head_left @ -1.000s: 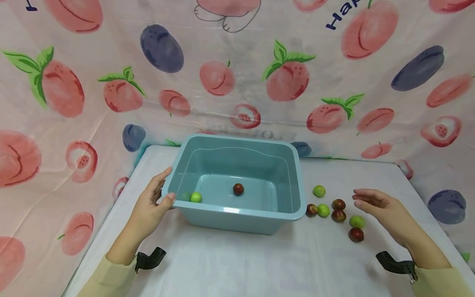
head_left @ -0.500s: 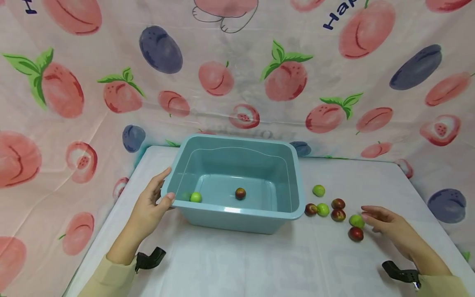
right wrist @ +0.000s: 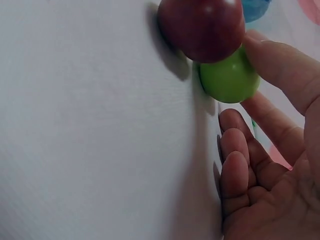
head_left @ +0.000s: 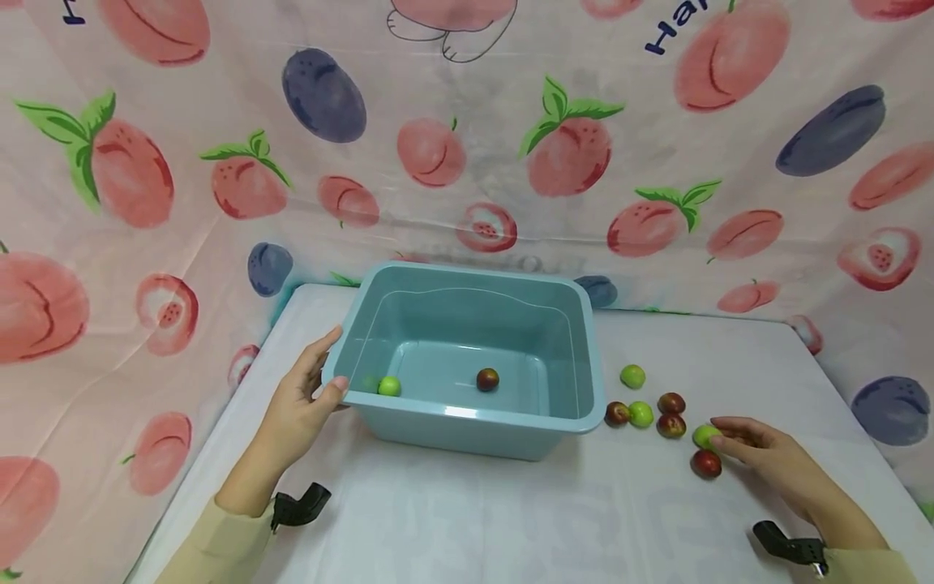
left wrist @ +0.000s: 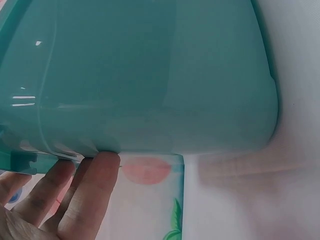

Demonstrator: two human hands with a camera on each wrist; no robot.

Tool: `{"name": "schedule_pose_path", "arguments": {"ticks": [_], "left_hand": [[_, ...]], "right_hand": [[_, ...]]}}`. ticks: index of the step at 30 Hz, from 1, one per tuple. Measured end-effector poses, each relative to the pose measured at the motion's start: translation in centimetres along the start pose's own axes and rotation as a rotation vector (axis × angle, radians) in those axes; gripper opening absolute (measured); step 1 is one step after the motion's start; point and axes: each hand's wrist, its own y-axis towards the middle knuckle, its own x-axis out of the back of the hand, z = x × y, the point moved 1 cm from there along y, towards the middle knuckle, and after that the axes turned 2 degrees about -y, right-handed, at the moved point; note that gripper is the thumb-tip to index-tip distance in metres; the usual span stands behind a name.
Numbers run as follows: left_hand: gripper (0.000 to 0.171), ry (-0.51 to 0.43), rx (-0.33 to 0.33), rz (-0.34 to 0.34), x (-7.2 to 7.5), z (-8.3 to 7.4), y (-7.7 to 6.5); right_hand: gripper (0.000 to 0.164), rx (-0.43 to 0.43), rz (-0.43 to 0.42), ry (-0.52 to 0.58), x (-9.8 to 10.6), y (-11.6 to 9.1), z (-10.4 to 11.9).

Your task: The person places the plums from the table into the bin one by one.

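Observation:
My left hand [head_left: 297, 414] grips the left rim of a light blue plastic basin [head_left: 460, 434], thumb over the edge and fingers along the outer wall [left wrist: 150, 90]. Inside the basin lie one small round green fruit [head_left: 389, 386] and one dark red-brown fruit [head_left: 487, 380]. On the table to the right, my right hand [head_left: 777, 458] pinches another green fruit [right wrist: 230, 77] between thumb and index finger; the other fingers [right wrist: 235, 175] are loosely bent near the cloth. A dark red fruit [right wrist: 202, 27] sits right beside that green one.
Between the basin and my right hand are more loose fruits: green ones [head_left: 632, 376] and mottled red-brown ones [head_left: 671, 426]. White cloth [head_left: 467, 519] covers the table. A fruit-printed curtain [head_left: 438, 219] hangs close behind the basin.
My right hand has moved down to the green fruit, and its thumb and index finger have closed on it. In the basin, the dark fruit has rolled slightly rightward. The left hand stays put.

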Motion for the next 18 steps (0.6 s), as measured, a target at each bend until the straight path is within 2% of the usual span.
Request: {"name": "schedule_pose_path", "arguments": {"ticks": [18], "left_hand": [[0.062,0.005,0.012,-0.006,-0.26,-0.09,-0.10]], "right_hand": [[0.090,-0.012,0.015,0.045,0.15,0.05,-0.36]]}}
